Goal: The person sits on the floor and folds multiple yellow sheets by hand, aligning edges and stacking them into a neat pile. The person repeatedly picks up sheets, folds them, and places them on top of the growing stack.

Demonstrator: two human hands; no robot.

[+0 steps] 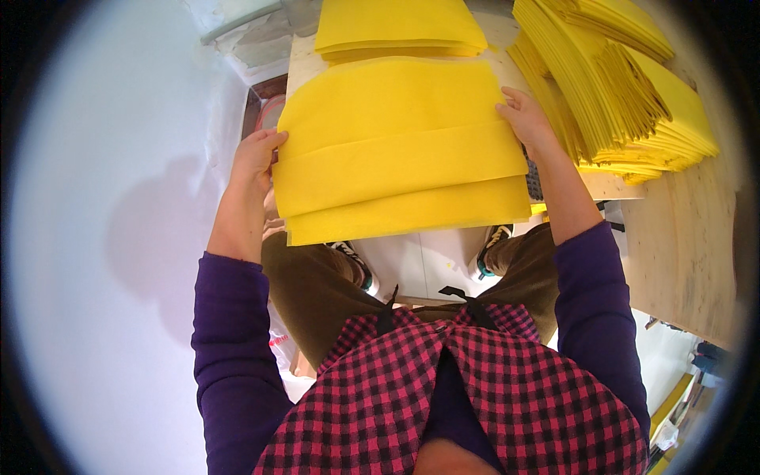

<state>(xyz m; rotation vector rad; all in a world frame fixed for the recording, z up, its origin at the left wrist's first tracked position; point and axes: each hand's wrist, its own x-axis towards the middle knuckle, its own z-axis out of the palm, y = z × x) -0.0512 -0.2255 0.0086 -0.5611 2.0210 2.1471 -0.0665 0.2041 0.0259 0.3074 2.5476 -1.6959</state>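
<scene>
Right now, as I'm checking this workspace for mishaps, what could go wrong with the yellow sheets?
The left hand and right hand have the yellow sheets only by their side edges, and the near layers look staggered, so one might slip. The near edge appears to overhang the floor, where a loose sheet could fall. The folded yellow pile at right lies askew and might slide if bumped.

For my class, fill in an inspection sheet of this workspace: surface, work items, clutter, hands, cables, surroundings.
Surface: pale wooden table, visible at right.
Work items: layered yellow sheets between the hands.
Clutter: folded yellow stacks at right; a yellow pile beyond the sheets.
Hands: left hand grips the left edge; right hand touches the right edge, grip partly hidden.
Cables: nothing clearly seen.
Surroundings: white wall at left, pale floor below.
</scene>
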